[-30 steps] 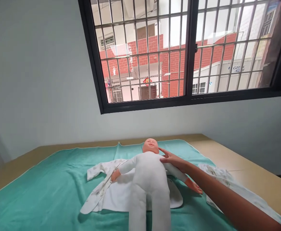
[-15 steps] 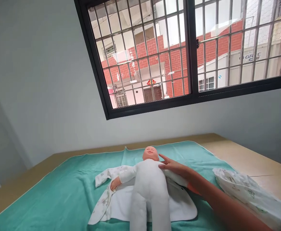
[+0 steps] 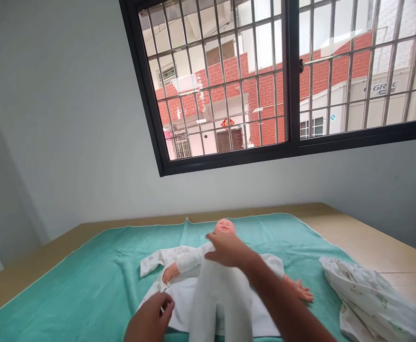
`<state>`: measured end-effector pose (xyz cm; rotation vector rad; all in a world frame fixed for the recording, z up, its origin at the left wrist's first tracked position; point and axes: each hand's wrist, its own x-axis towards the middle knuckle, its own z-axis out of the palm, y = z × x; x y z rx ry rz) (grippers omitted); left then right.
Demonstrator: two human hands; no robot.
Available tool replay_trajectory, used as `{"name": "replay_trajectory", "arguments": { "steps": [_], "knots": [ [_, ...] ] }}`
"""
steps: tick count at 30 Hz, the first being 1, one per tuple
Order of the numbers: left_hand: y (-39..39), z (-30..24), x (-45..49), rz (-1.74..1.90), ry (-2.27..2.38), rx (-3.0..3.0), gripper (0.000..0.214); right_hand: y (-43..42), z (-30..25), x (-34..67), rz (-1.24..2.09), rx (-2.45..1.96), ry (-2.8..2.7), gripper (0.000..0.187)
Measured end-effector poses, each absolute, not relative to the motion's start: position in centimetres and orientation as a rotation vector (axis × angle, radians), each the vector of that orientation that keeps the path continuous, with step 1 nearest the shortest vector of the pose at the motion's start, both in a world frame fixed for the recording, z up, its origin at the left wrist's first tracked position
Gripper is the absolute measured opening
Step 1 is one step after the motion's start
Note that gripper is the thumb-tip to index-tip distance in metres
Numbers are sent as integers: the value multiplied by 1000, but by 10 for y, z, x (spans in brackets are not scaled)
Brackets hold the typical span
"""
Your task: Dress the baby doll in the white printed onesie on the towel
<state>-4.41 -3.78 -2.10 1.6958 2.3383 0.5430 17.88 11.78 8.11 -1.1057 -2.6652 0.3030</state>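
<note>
Doll [image 3: 224, 287] lying face up on an opened shirt [image 3: 182, 304] over green cloth [image 3: 87, 280], long axis running away from the wearer, head toward the wall [image 3: 69, 142], legs nearest. Closer to it: right hand [image 3: 227, 249], open across the upper chest, fingers pointing leftward. Lower, off its left-hand side in view: left hand [image 3: 151, 313], thumb and fingers curled beside the shirt's edge; cannot tell whether pinching fabric.
</note>
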Motion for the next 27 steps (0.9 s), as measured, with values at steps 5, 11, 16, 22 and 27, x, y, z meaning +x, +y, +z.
{"name": "replay_trajectory", "arguments": {
  "steps": [5,11,16,22,27],
  "knots": [
    [24,-17,-55,493,2529,1932,26,122,61,124,235,-1027,-2894,46],
    [54,-36,-58,561,2530,2168,32,143,40,122,128,-1190,-2781,41],
    [50,-52,-56,731,2455,2193,36,152,35,128,137,-1165,-2775,40],
    [50,-49,-64,737,2540,2115,34,170,42,153,260,-1156,-2768,53],
    [52,-45,-66,713,2594,2021,28,169,47,159,359,-1137,-2745,55]
  ]
}}
